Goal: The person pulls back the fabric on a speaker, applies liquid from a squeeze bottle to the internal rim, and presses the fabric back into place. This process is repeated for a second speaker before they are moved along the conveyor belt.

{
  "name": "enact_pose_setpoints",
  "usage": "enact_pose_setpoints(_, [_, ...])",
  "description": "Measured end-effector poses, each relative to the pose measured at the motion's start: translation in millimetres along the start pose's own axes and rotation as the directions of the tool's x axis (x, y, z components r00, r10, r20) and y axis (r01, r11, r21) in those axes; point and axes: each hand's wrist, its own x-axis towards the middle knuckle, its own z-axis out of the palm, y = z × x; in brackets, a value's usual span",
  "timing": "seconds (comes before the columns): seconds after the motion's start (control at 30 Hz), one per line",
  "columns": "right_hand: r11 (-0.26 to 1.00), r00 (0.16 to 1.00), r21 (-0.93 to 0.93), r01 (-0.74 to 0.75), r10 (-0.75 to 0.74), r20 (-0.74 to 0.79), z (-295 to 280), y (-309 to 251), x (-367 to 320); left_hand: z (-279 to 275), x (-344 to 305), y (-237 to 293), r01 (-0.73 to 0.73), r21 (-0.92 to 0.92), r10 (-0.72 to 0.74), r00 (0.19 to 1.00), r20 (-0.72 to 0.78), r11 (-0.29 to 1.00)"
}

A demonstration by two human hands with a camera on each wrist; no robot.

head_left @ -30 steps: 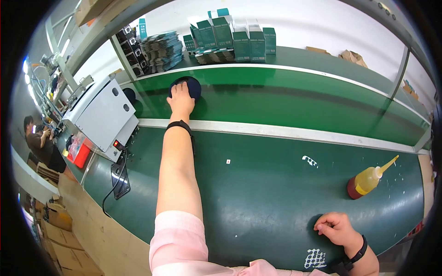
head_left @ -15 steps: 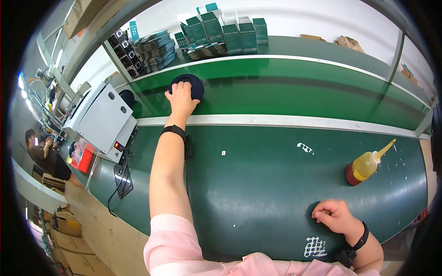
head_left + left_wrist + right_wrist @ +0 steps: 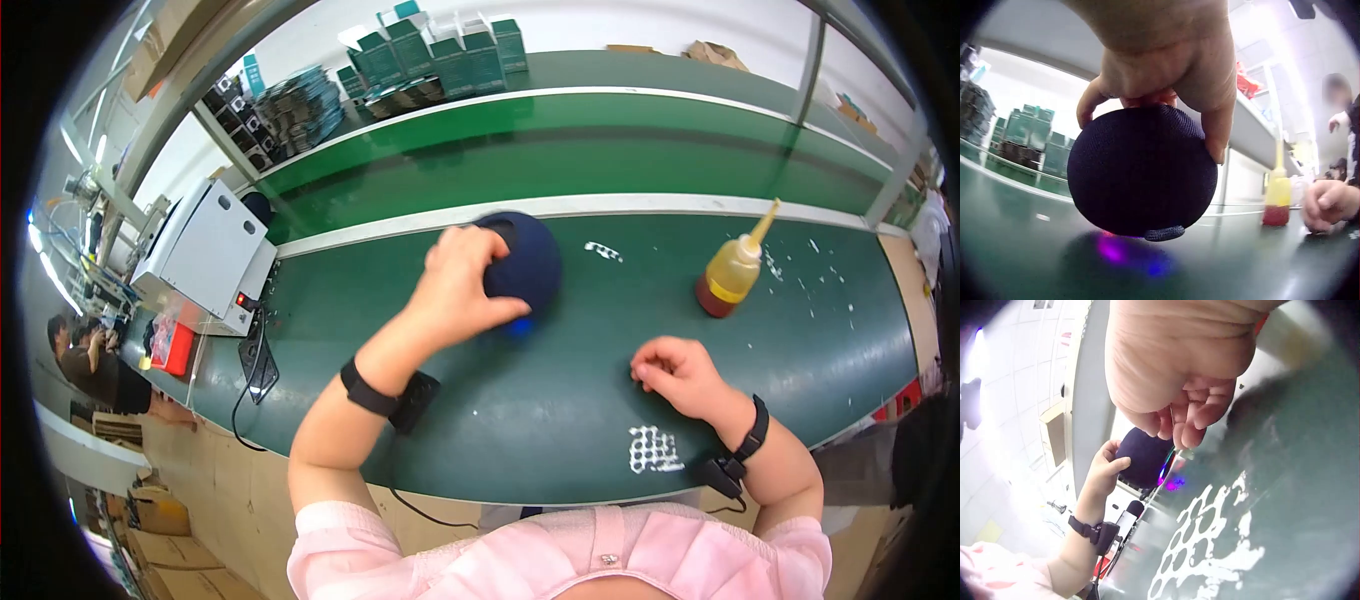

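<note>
My left hand [image 3: 455, 290] grips a round, dark navy, mesh-covered speaker [image 3: 535, 265] from above, its thumb and fingers spread around the top. In the left wrist view the speaker [image 3: 1141, 175] is held just over the green tabletop, with a small fabric tab at its lower edge. Pink and blue light from its underside reflects on the table. My right hand [image 3: 685, 378] rests on the tabletop with loosely curled fingers and nothing in them. White perforated residue [image 3: 652, 450] lies on the table close to that hand.
A squeeze bottle [image 3: 730, 280] with red liquid stands beyond my right hand. At the left are a white machine [image 3: 210, 255], a red bin [image 3: 178, 348] and a cabled black plate [image 3: 258, 368]. Green boxes [image 3: 465, 65] line the back shelf. Another person [image 3: 95, 370] is at far left.
My left hand has lifted the speaker from the green back strip and brought it nearer and to the right, over the table. The right hand stays loosely curled on the tabletop.
</note>
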Motion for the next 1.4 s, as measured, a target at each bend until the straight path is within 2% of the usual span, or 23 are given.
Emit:
enact_pose_setpoints(0.03, [0.998, 0.998, 0.028, 0.053, -0.052, -0.036, 0.0, 2.3, -0.8, 4.5, -3.8, 20.8, -0.017, -0.032, 0.018, 0.999, 0.040, 0.999])
enact_pose_setpoints(0.07, [0.999, 0.998, 0.027, 0.043, -0.042, -0.051, 0.0, 1.8, -1.1, 9.7, -8.1, 39.5, -0.064, -0.045, 0.066, 0.996, 0.053, 0.997])
enact_pose_setpoints(0.13, [0.977, 0.971, 0.110, 0.184, -0.163, -0.176, -0.7, -0.2, -1.2, 17.7, -17.7, 77.1, -0.107, -0.073, 0.111, 0.992, 0.066, 0.992])
enact_pose_setpoints(0.23, [0.954, 0.955, 0.181, 0.237, -0.195, -0.224, -5.9, 6.2, 1.0, 30.7, -32.3, 123.8, -0.096, -0.041, 0.100, 0.990, 0.099, 0.995])
enact_pose_setpoints(0.33, [0.942, 0.941, 0.196, 0.273, -0.219, -0.260, -6.6, -1.0, 0.1, 36.3, -39.8, 143.0, -0.127, 0.031, 0.124, 0.989, 0.075, 0.991])
enact_pose_setpoints(0.4, [0.932, 0.940, 0.214, 0.292, -0.238, -0.243, -6.8, -0.5, -1.6, 28.9, -36.0, 137.8, -0.130, 0.007, 0.129, 0.989, 0.073, 0.991])
enact_pose_setpoints(0.47, [0.923, 0.927, 0.182, 0.339, -0.295, -0.233, -5.4, -2.2, -0.9, 18.7, -27.1, 120.0, -0.117, -0.247, 0.096, 0.991, -0.097, 0.962])
enact_pose_setpoints(0.53, [0.921, 0.919, 0.163, 0.353, -0.309, -0.244, -1.6, -2.5, -1.9, 10.6, -15.2, 100.2, -0.028, -0.162, -0.011, 0.971, -0.238, 0.986])
enact_pose_setpoints(0.6, [0.921, 0.912, 0.142, 0.363, -0.320, -0.258, 0.0, -4.3, -2.4, 13.4, -6.0, 81.9, 0.125, -0.222, -0.168, 0.967, -0.189, 0.967])
enact_pose_setpoints(0.63, [0.921, 0.897, 0.039, 0.387, -0.366, -0.247, -0.9, -7.0, -3.5, 13.6, -2.9, 80.2, 0.126, -0.220, -0.169, 0.967, -0.190, 0.967])
enact_pose_setpoints(0.67, [0.912, 0.882, -0.065, 0.406, -0.409, -0.234, -1.2, -8.7, -3.9, 15.9, 1.0, 81.1, 0.161, -0.212, -0.183, 0.980, -0.085, 0.964])
enact_pose_setpoints(0.7, [0.912, 0.882, -0.066, 0.404, -0.408, -0.236, -0.5, -9.0, -3.8, 18.8, 4.1, 82.3, 0.195, -0.203, -0.195, 0.981, 0.021, 0.960])
enact_pose_setpoints(0.8, [0.916, 0.885, -0.053, 0.398, -0.399, -0.242, 0.8, -7.6, -3.8, 23.5, 11.2, 88.4, 0.147, -0.180, -0.129, 0.986, 0.106, 0.973])
enact_pose_setpoints(0.83, [0.924, 0.893, -0.010, 0.383, -0.374, -0.249, 1.1, -5.7, -3.5, 29.0, 11.8, 85.7, 0.103, -0.160, -0.094, 0.993, 0.065, 0.982])
enact_pose_setpoints(0.97, [0.940, 0.923, 0.102, 0.327, -0.294, -0.248, 1.4, -6.0, -3.8, 30.3, 12.6, 85.1, 0.155, -0.132, -0.143, 0.986, 0.091, 0.979])
enact_pose_setpoints(1.03, [0.931, 0.921, 0.170, 0.324, -0.270, -0.280, 1.4, -5.2, -4.5, 31.7, 10.8, 85.2, -0.065, 0.024, 0.065, 0.998, -0.001, 0.998])
enact_pose_setpoints(1.07, [0.915, 0.918, 0.237, 0.326, -0.246, -0.311, 1.8, -5.0, -4.2, 32.5, 10.2, 85.4, -0.064, 0.026, 0.064, 0.998, 0.001, 0.998])
enact_pose_setpoints(1.17, [0.850, 0.812, 0.283, 0.443, -0.247, -0.530, -4.3, -12.4, -6.4, 35.4, 10.6, 83.9, -0.124, 0.048, 0.126, 0.991, -0.045, 0.991])
enact_pose_setpoints(1.23, [0.825, 0.683, 0.161, 0.541, -0.319, -0.657, -14.2, -13.7, -7.4, 36.9, 10.1, 77.1, -0.028, -0.133, 0.017, 0.996, -0.083, 0.991])
enact_pose_setpoints(1.27, [0.812, 0.617, 0.081, 0.578, -0.370, -0.694, -20.5, -14.7, -7.7, 37.8, 9.9, 76.8, -0.028, -0.133, 0.017, 0.997, -0.082, 0.991])
enact_pose_setpoints(1.33, [0.812, 0.478, -0.033, 0.583, -0.376, -0.793, -35.1, -14.9, -3.8, 38.8, 8.3, 76.3, 0.019, -0.137, -0.032, 0.995, -0.098, 0.990])
enact_pose_setpoints(1.37, [0.861, 0.421, -0.114, 0.495, -0.353, -0.836, -46.2, -11.7, -2.3, 39.8, 7.1, 76.4, 0.021, -0.135, -0.034, 0.995, -0.097, 0.991])
enact_pose_setpoints(1.4, [0.861, 0.421, -0.113, 0.497, -0.353, -0.836, -55.4, -10.1, 0.1, 41.1, 6.3, 77.1, 0.030, -0.154, -0.048, 0.992, -0.115, 0.988])
